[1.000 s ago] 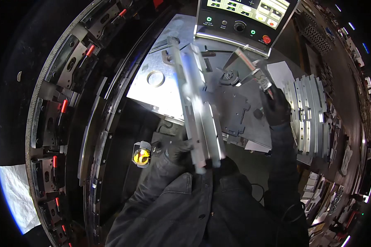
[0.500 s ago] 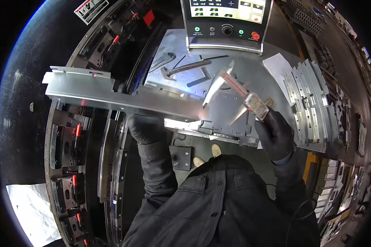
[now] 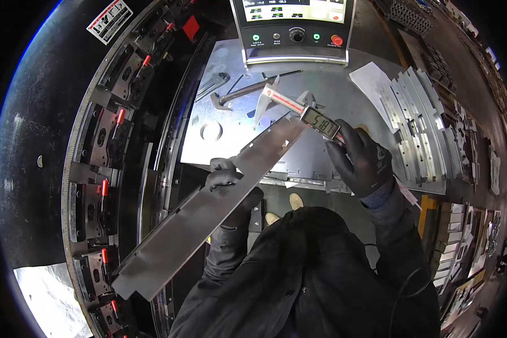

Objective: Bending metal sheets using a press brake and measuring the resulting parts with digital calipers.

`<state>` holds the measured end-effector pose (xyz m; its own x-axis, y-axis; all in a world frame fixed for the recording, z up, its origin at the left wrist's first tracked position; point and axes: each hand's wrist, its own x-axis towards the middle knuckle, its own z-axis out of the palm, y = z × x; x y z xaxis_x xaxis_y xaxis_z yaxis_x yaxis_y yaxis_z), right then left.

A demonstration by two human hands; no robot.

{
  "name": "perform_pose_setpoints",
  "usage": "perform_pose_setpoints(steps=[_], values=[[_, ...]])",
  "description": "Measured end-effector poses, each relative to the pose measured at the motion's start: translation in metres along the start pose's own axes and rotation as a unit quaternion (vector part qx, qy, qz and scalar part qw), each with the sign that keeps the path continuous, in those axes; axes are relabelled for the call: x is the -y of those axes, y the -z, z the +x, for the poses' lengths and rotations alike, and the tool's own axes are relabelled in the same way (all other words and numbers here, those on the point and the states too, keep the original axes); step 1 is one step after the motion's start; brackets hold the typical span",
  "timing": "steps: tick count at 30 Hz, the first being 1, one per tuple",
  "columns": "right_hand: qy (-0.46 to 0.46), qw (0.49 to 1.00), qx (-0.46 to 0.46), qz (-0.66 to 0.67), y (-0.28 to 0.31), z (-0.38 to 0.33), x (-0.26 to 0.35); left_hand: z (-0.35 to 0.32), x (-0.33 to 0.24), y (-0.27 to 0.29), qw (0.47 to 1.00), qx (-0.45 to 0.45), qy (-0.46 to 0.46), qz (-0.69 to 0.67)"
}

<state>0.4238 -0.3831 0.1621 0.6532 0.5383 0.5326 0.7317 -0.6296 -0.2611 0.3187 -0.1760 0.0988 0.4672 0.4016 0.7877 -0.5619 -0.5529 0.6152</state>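
Observation:
My left hand [image 3: 226, 179], in a black glove, grips a long bent sheet-metal strip [image 3: 191, 217] near its middle. The strip runs from the lower left up to the right, its far end close to the caliper. My right hand [image 3: 361, 159], also gloved, holds a digital caliper [image 3: 298, 110] by its display body, jaws pointing up and left over the strip's upper end. Both are above a steel work table [image 3: 321, 90].
A control panel [image 3: 294, 28] with knobs and a red button stands at the table's back. A hammer [image 3: 236, 93] and a paper sheet [image 3: 370, 76] lie on the table. Stacked metal parts [image 3: 419, 121] sit at the right. The press brake's tooling [image 3: 110, 158] curves along the left.
The strip swung from nearly level to a diagonal, its left end dropping low. My right hand brought the caliper down to the strip's upper end.

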Motion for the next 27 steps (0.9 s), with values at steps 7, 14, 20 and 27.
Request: perform_pose_setpoints(steps=[7,14,20,27], values=[[0.063,0.994,0.037,-0.079,-0.001,0.001,0.008,-0.003,-0.013,-0.004,0.994,0.039,-0.064,0.083],[0.060,0.993,0.019,-0.096,-0.007,0.003,0.006,-0.004,-0.039,-0.016,0.996,0.016,0.052,0.069],[0.048,0.996,0.028,-0.075,-0.008,0.008,0.009,-0.009,-0.039,-0.021,0.987,0.017,0.052,0.148],[0.065,0.994,0.019,-0.081,-0.018,0.006,0.002,-0.013,-0.036,-0.020,0.987,0.012,0.025,0.159]])
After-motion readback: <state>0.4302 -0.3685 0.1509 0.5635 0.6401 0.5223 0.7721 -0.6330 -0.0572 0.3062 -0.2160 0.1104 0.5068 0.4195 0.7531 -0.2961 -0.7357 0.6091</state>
